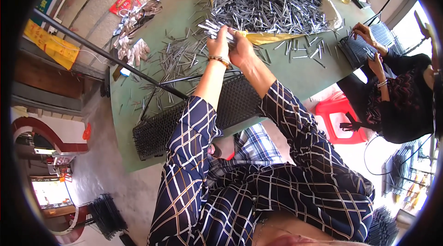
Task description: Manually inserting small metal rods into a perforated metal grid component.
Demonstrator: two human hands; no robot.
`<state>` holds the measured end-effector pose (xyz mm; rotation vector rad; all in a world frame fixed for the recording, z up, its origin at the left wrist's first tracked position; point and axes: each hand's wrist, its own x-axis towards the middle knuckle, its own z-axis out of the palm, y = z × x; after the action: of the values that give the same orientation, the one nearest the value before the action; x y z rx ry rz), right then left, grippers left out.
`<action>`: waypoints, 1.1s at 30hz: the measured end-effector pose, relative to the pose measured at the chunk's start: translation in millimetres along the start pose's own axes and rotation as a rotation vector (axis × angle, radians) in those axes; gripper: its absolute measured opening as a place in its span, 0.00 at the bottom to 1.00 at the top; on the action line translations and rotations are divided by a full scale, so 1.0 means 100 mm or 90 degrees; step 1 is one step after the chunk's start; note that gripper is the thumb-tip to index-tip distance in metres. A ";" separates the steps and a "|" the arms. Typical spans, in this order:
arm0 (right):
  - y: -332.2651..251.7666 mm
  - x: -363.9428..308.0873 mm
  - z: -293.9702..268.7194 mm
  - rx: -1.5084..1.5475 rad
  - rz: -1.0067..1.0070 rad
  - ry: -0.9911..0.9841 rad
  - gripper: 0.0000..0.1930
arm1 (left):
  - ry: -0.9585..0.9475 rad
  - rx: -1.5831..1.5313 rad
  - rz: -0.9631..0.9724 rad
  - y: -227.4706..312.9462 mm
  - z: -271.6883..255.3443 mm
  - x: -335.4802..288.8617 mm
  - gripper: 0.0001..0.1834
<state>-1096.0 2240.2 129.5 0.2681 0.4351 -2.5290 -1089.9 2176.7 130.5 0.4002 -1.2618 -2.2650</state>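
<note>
Both my arms reach forward over the green table [152, 10]. My left hand [220, 45] and my right hand [241, 51] meet, closed together around a bundle of thin metal strips [213, 28] whose ends stick out at the upper left. Just beyond them lies a large heap of the same grey strips [267, 1] in a pale-lined tray [333, 13] with a yellow front edge. Beneath my forearms stands a long black perforated rack [235, 100], partly hidden by my sleeves. Loose strips [177, 59] are scattered left of my hands.
At the right a co-worker [401, 93] handles strips over another black rack [353, 50]. A red stool [339, 117] stands beside the table. Work gloves [134, 52] and a red packet [124, 2] lie at the far left. A dark metal bar [115, 59] slants across the left side.
</note>
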 end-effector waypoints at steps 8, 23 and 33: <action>-0.18 -0.64 -0.10 -0.088 -0.028 -0.015 0.26 | -0.196 -0.324 -0.336 0.06 -0.17 -0.21 0.08; 0.37 -2.02 -0.51 -0.440 0.150 -0.187 0.22 | -0.275 -0.119 -0.575 0.55 -1.15 -2.57 0.10; 0.89 -2.04 -0.65 -0.473 0.142 -0.093 0.21 | -0.173 -0.112 -0.463 0.56 -1.79 -2.74 0.09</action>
<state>-871.8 2293.0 103.4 -0.1449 1.1608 -1.9880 -760.9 2181.6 86.6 0.5673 -1.1444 -3.1060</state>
